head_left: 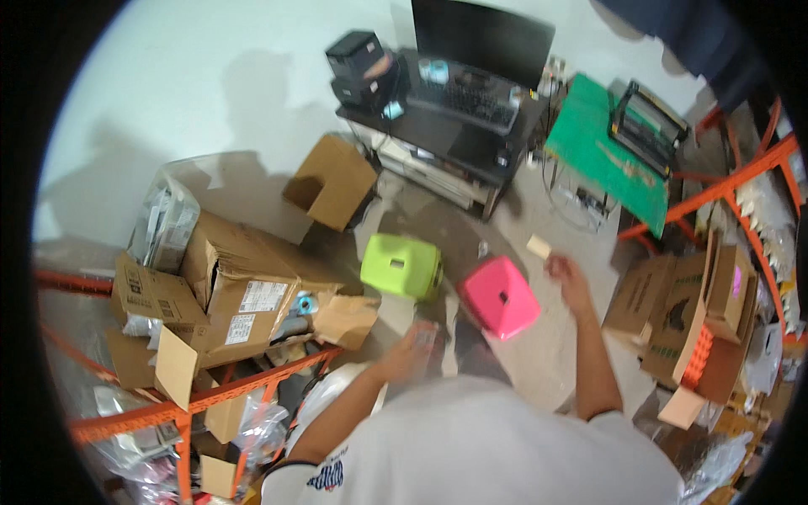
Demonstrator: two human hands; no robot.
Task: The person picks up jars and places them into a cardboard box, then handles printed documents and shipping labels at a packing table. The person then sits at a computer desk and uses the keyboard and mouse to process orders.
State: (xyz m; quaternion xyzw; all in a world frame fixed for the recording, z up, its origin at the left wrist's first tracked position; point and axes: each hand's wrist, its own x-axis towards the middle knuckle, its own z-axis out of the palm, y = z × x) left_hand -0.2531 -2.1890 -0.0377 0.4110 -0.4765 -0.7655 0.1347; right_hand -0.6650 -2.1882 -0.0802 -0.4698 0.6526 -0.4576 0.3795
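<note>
My left hand (407, 353) is low and left of centre, blurred, with a clear, reddish-marked plastic item (428, 344) held at its fingers. My right hand (564, 278) is raised at the right, its fingers on one end of a small pale tan piece (538, 246), perhaps card. Between and beyond the hands stand two plastic stools on the floor: a lime green stool (401, 265) on the left and a pink stool (502, 297) on the right, nearer my right hand. Neither hand touches a stool.
Ahead is a dark desk (442, 136) with a monitor (483, 38) and keyboard (464, 104). A green board (593, 139) stands right of it. Cardboard boxes (252, 290) and an orange metal rack (221, 394) lie left; open boxes (688, 315) and another rack (732, 189), right.
</note>
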